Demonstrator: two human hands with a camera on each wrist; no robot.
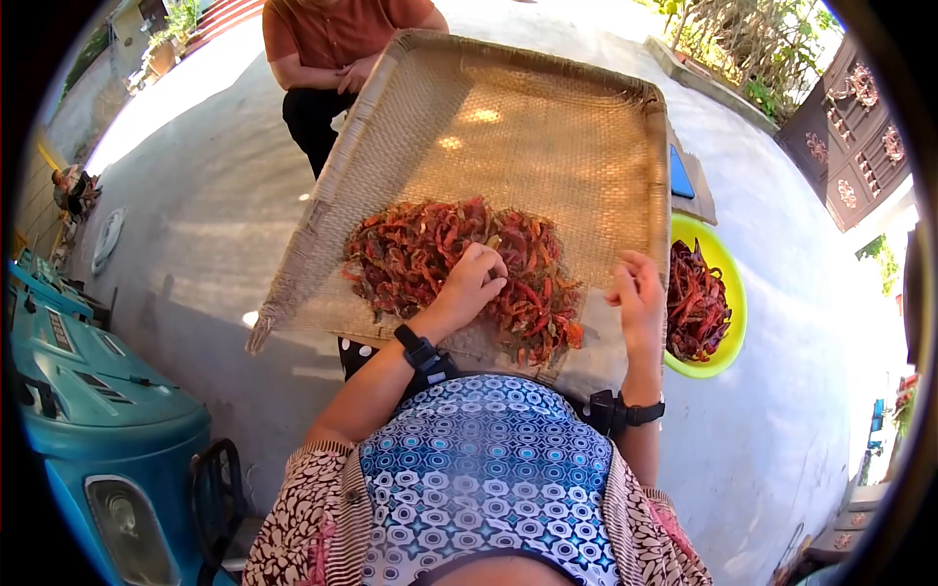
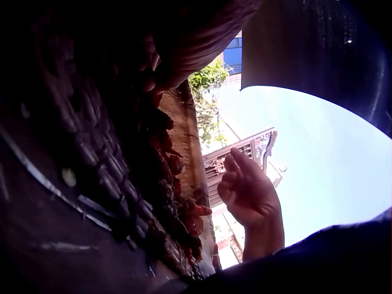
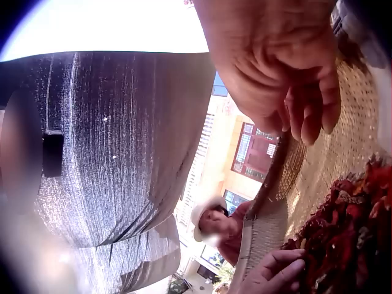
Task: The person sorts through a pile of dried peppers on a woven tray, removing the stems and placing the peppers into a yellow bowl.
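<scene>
A pile of dried red chilies (image 1: 410, 254) lies in a woven bamboo tray (image 1: 547, 146) in front of the person. Over the middle of the pile, the left hand (image 1: 467, 288) has its fingers bent and thumb near the fingertips; I cannot tell whether a chili is between them. The right hand (image 1: 640, 301) is raised by the tray's right edge. In the right wrist view its fingers (image 3: 309, 119) hang loosely curled, with nothing visible in them. The left wrist view is dark, but it shows the right hand (image 2: 251, 196) beyond the chilies.
Right of the tray stands a yellow-green basin (image 1: 728, 283) holding darker red chilies (image 1: 696, 308). A blue flat object (image 1: 680, 176) lies behind it on cardboard. Another person (image 1: 342, 44) sits beyond the tray's far left corner. A teal vehicle (image 1: 107, 391) is at the left.
</scene>
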